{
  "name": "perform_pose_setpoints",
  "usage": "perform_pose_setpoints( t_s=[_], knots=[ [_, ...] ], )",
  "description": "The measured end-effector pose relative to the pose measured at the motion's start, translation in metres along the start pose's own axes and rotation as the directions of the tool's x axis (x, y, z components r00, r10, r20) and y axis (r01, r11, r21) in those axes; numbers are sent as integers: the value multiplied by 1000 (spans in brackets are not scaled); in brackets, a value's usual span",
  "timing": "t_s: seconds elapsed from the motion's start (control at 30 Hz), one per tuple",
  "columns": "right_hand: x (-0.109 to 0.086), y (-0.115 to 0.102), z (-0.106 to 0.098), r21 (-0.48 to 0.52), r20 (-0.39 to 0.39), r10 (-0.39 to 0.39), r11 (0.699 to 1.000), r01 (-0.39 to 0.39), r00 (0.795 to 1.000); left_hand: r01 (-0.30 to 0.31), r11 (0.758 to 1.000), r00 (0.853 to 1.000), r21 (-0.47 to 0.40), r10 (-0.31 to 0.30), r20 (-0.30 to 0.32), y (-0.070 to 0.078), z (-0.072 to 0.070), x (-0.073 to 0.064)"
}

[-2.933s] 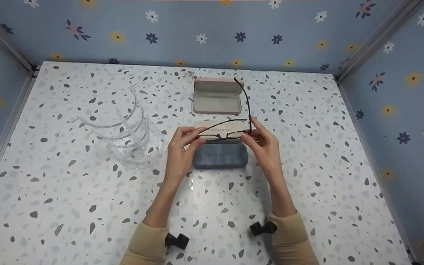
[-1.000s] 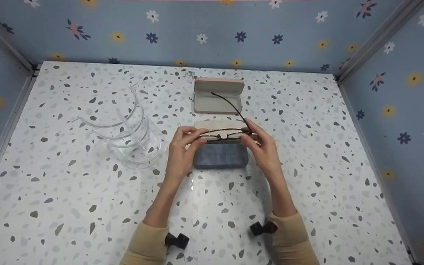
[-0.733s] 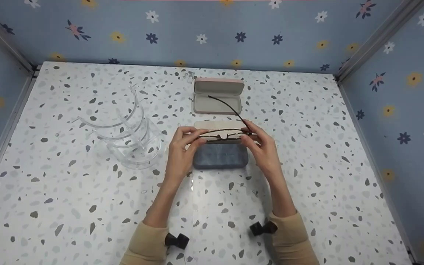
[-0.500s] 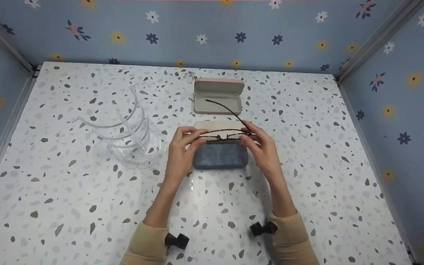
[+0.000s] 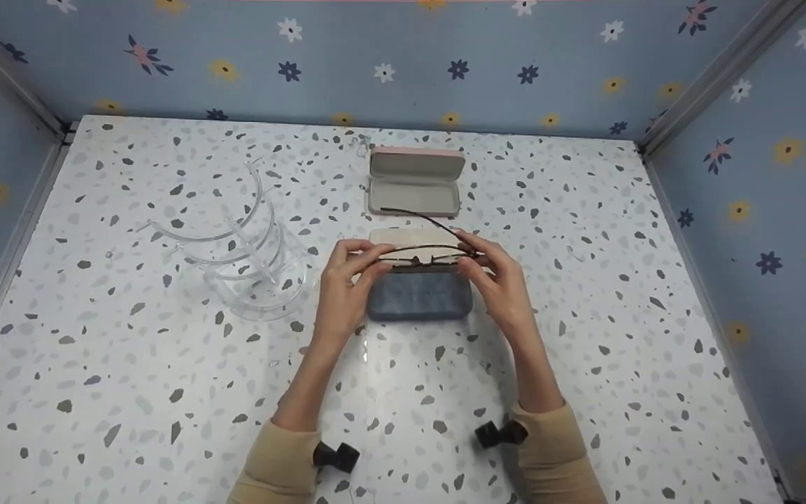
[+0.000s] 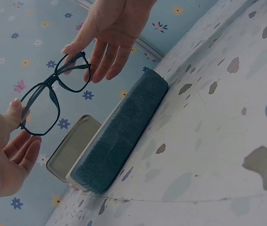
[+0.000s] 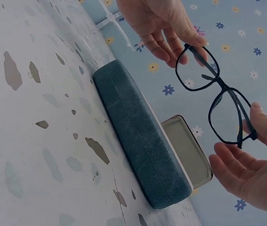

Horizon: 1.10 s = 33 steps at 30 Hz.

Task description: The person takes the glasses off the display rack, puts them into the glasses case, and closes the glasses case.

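Observation:
A pair of dark-framed eyeglasses (image 5: 415, 261) is held above a blue glasses case (image 5: 420, 295), lenses upright in the wrist views. My left hand (image 5: 344, 290) pinches the frame's left end between thumb and fingers. At the other end, the thumb and fingers of my right hand (image 5: 506, 287) grip the frame near its hinge. One temple arm lies folded along the frame; the other slants inward, its tip reaching over the front edge of a pink-edged glasses case (image 5: 413, 199). Behind the blue case's front shows its cream part (image 5: 403, 238).
The pink-edged case stands open behind the blue one, its grey lining showing. To the left is a clear plastic tiered display stand (image 5: 249, 259). The speckled white table (image 5: 165, 420) is bordered by flower-patterned blue panels (image 5: 347, 42) at the back and sides.
The right temple arm has swung inward, from pointing away at the back to slanting left across the front of the pink-edged case. Both hands stay nearly in place.

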State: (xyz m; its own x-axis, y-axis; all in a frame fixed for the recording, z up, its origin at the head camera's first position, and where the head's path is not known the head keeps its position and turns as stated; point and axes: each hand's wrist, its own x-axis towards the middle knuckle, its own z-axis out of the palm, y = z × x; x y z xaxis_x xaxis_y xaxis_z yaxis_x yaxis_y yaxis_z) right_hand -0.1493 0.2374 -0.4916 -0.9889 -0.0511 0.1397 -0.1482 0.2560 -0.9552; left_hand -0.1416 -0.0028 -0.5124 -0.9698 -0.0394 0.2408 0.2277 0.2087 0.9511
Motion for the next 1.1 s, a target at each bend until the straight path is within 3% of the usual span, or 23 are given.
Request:
perform_pose_setpoints(
  t_s=[1.1],
  knots=[
    [-1,-1,2,-26,16,12,1000,-12,1000,0,1000,1000,19,0,-9,-2,0,0]
  ],
)
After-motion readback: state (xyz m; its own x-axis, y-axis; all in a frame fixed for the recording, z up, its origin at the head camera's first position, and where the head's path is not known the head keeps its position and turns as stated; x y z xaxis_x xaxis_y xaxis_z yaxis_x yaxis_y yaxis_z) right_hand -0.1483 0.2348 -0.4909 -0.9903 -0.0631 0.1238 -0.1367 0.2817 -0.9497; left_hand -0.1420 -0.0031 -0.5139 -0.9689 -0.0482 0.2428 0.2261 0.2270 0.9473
